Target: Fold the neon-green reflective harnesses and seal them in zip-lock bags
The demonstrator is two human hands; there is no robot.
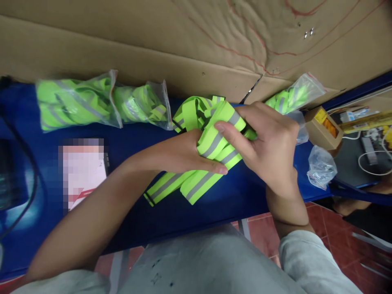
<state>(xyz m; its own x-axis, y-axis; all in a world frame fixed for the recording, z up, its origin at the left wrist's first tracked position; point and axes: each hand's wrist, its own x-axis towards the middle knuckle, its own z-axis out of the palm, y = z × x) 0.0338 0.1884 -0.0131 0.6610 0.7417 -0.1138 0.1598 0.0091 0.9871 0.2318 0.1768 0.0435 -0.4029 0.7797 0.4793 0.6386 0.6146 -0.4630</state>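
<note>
A bundle of lime-yellow straps with grey reflective stripes [211, 143] is held above the blue table, loosely folded, with loops at its top and strap ends hanging toward the lower left. My left hand [186, 153] is wrapped round the bundle from the left, its thumb lying across the front. From the right, my right hand [265, 141] pinches the upper folds between thumb and fingers. Some of the fingers of both hands are hidden behind the straps.
Two clear bags of similar straps [76, 102] [142, 104] lie at the back left, another [290, 96] at the back right. A pixelated sheet [82, 171], an open cardboard box [324, 128] and a crumpled clear bag [321, 167] rest on the blue table [196, 216].
</note>
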